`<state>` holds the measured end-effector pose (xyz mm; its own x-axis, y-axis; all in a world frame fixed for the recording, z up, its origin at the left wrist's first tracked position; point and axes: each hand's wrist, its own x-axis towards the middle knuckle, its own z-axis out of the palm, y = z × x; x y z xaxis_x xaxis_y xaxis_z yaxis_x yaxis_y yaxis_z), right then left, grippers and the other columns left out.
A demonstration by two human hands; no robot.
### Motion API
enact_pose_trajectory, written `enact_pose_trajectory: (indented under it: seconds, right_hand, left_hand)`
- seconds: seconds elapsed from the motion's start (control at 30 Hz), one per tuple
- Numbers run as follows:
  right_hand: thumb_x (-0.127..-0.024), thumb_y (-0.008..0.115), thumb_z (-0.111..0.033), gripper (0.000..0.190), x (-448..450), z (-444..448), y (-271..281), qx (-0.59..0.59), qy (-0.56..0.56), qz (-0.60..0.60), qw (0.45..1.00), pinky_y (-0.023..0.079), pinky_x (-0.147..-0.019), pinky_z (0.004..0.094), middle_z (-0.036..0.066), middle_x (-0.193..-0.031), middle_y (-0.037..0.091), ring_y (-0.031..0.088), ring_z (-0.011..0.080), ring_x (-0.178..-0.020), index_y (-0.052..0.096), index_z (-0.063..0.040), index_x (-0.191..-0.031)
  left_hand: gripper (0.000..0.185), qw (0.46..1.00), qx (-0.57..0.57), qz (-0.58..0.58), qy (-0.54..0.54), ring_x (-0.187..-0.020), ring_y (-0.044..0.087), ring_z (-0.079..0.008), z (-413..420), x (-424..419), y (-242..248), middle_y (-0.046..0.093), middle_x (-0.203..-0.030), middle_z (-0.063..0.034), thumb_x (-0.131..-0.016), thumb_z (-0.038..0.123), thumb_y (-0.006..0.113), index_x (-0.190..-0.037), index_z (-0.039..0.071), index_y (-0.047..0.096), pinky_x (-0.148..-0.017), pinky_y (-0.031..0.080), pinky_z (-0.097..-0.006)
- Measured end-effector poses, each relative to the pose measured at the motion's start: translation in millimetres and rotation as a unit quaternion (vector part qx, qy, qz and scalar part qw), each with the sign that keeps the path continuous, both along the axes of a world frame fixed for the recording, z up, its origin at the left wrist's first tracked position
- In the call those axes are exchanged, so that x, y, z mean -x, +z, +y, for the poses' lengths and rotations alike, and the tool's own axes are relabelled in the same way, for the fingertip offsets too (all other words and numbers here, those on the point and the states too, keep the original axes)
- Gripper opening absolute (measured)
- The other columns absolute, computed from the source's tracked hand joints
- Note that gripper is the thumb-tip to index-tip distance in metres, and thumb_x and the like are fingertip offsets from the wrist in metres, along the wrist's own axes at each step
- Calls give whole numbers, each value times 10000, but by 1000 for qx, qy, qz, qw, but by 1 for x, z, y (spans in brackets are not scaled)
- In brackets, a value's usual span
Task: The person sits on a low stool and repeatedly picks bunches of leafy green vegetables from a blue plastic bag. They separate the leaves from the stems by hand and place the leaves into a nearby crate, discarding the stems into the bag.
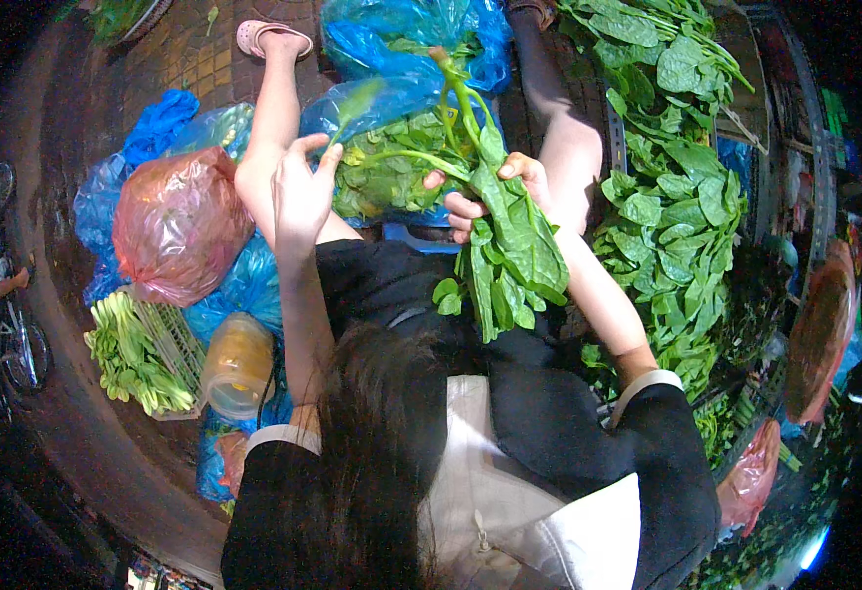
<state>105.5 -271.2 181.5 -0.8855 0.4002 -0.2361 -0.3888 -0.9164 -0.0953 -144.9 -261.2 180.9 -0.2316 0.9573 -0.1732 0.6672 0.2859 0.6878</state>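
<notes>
My right hand (491,193) grips a bunch of leafy greens (513,240) with thick stems, whose leaves hang over my lap. Between the thumb and a finger of my left hand (305,184) is the stalk of a single green leaf (359,102), blurred at its tip. Beneath both hands, loose green leaves (394,158) fill an open blue plastic bag (320,103) between my legs. The handle-like edge of a blue plastic object (422,240) shows below that bag.
On one side stand a tied pink plastic bag (180,221), a clear plastic jar (239,369), blue bags (158,125) and pale-stemmed greens (132,350) at a crate. Heaped leafy greens (670,228) line the other side. Another blue bag (416,37) lies beyond; bicycles (21,354) show far left.
</notes>
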Motion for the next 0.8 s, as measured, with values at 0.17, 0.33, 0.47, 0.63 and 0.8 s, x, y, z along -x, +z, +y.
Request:
enact_pose_trajectory:
  seconds: [0.17, 0.33, 0.47, 0.63, 0.8]
  right_hand:
    - [-666, 514, -365, 723, 0, 0, -1, 12, -1, 12, 1000, 446, -667, 349, 91, -727, 473, 504, 237, -684, 371, 39, -1248]
    - [-703, 489, -362, 470, 5, -6, -5, 51, -19, -13, 998, 432, -634, 365, 99, -727, 479, 493, 255, -694, 481, -92, -1089]
    - [-695, 514, -390, 445, 13, -11, -2, 31, -8, -16, 999, 398, -605, 366, 100, -678, 469, 449, 246, -620, 507, -92, -1026]
    - [-706, 420, -624, 615, 34, -19, 14, -25, 69, -123, 990, 303, -557, 313, 3, -596, 362, 347, 173, -568, 495, -61, -941]
    - [-717, 410, -581, 692, 52, -11, 29, -58, 157, -53, 985, 293, -570, 289, -8, -587, 314, 301, 141, -546, 444, 9, -1076]
  left_hand:
    - [197, 958, -257, -18, -130, -1115, 483, -299, -12, -32, 29, 517, -1162, -162, -720, 203, 707, -885, 103, 668, -934, 383, -404]
    - [383, 961, -205, -111, -150, -1057, 499, -313, -3, -58, 27, 518, -1111, -154, -636, 226, 775, -910, 72, 557, -879, 401, -404]
    - [683, 939, -56, -303, -151, -1092, 476, -225, -5, -48, 27, 491, -1157, -142, -592, 202, 826, -1122, 32, 429, -930, 397, -353]
    - [435, 866, 67, -392, -303, -903, 591, -201, -2, -15, 41, 603, -1018, -112, -729, 108, 666, -1133, 17, 533, -838, 469, -348]
    - [406, 856, -39, -369, -360, -796, 604, -140, -5, 16, 56, 663, -907, -87, -704, 117, 703, -1080, 10, 594, -707, 497, -312]
